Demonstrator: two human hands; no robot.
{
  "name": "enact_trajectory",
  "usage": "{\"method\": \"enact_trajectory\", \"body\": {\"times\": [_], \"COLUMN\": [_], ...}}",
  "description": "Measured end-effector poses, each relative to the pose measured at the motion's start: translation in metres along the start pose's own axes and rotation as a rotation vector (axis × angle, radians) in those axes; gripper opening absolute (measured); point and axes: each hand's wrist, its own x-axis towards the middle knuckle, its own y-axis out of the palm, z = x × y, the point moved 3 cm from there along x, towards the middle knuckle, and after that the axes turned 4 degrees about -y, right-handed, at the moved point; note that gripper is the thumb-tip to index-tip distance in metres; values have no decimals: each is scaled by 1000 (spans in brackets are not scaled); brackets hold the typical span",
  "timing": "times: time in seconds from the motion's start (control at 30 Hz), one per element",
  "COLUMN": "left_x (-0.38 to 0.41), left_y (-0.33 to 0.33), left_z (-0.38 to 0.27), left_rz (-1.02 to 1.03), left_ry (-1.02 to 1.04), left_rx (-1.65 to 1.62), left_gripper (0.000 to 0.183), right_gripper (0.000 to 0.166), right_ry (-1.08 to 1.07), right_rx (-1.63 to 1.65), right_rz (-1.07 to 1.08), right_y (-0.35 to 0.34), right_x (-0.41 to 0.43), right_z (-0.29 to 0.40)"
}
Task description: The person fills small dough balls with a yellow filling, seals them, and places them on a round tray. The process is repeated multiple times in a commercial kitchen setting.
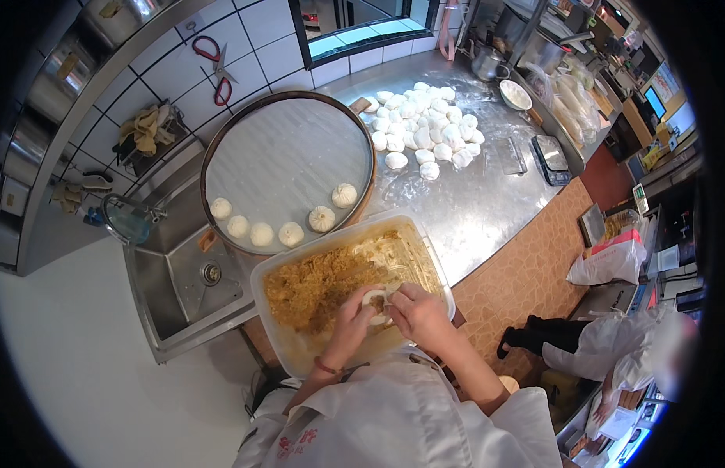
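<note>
My left hand (352, 320) cups a partly closed dough bun (376, 304) with brown filling showing in its middle. The fingers of my right hand (416, 310) pinch the bun's edge from the other side. Both hands are over a large translucent plastic tub (292, 364) of crumbly yellow-brown filling (315, 281). Beyond the tub, a round tray with a pale liner (286, 158) holds several pleated buns (322, 219) along its near rim. Many floured dough pieces (422, 138) lie grouped on the steel worktop (456, 213).
A steel sink (181, 286) adjoins the tray on the left. A digital scale (550, 159), a clear flat scraper (510, 156) and a white bowl (515, 95) stand at the worktop's right side. Another person (614, 345) in white works at the lower right.
</note>
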Motion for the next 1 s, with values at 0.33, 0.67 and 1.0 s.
{"method": "enact_trajectory", "body": {"times": [0.33, 0.67, 1.0], "left_x": [6, 13, 22], "left_y": [0, 4, 16], "left_z": [-4, 19, 24], "left_rz": [13, 75, -117], "left_ry": [55, -84, -84], "left_rx": [148, -604, -553], "left_gripper": [33, 59, 52], "right_gripper": [15, 13, 14], "right_ry": [31, 147, 125], "right_rx": [6, 246, 78], "right_rz": [-24, -105, -186], "right_y": [-10, -9, -3], "right_x": [7, 5, 10], "right_z": [0, -1, 7]}}
